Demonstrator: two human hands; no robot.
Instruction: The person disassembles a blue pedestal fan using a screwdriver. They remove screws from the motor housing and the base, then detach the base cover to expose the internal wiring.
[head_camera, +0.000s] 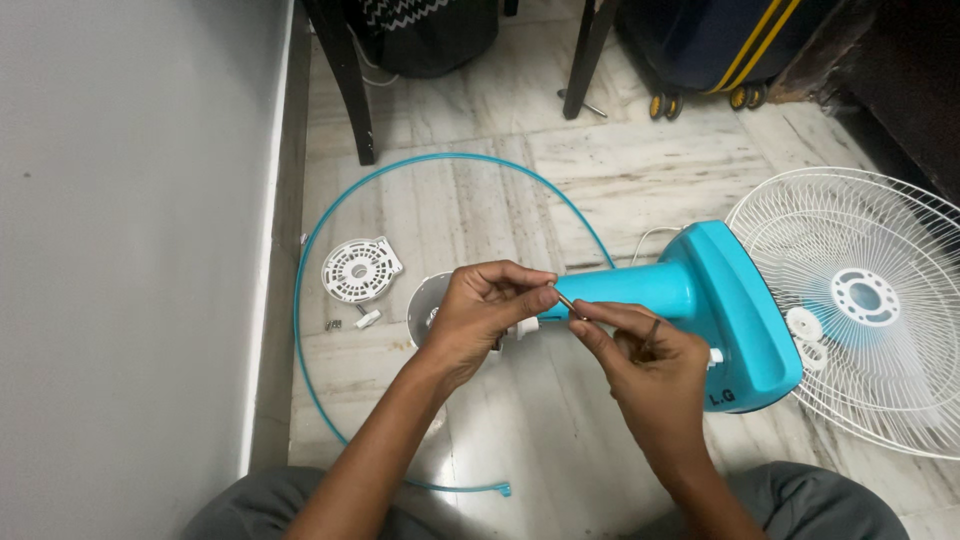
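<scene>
A turquoise fan stand body (700, 290) lies on its side on the marble floor, its neck pointing left. My left hand (480, 310) grips the white end of the neck, fingers pinched at a thin metal rod (566, 302). My right hand (640, 350) holds the other end of that rod, just in front of the neck, a dark ring on one finger. A grey round part (428, 300) sits behind my left hand, mostly hidden.
A white wire fan guard (870, 300) lies at the right. A thin turquoise rim ring (330, 210) loops across the floor around a white round vented cover (360, 268) and small loose parts (365, 320). Chair legs (350, 90), a wheeled suitcase (720, 40), wall on left.
</scene>
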